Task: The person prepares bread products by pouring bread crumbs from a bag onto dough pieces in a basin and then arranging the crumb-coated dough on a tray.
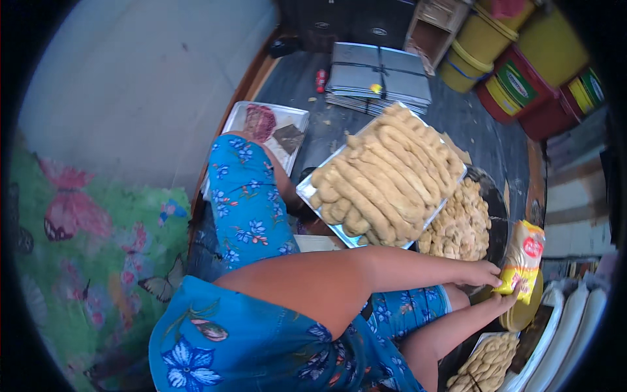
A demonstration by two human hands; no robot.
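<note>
Both my arms reach to the right, toward a yellow and clear plastic packet (pixel 528 251) with pale beige contents, standing nearly upright. My left hand (pixel 482 273) has its fingers closed at the packet's lower left corner. Lower down, my right hand (pixel 504 300) grips the bottom edge, its fingertips against the yellow plastic. A yellowish round container (pixel 537 294) sits just beneath the packet, partly covered by it. Left of my hands, a dark round basin (pixel 499 196) holds many small dough pieces (pixel 460 225).
Long dough rolls (pixel 388 179) are heaped on a metal tray (pixel 305 191) before me. Tied flat trays (pixel 356 65) lie behind it. Yellow buckets (pixel 465 65) and red tubs (pixel 503 91) line the far right. More dough (pixel 490 359) and white sacks (pixel 568 326) are near right.
</note>
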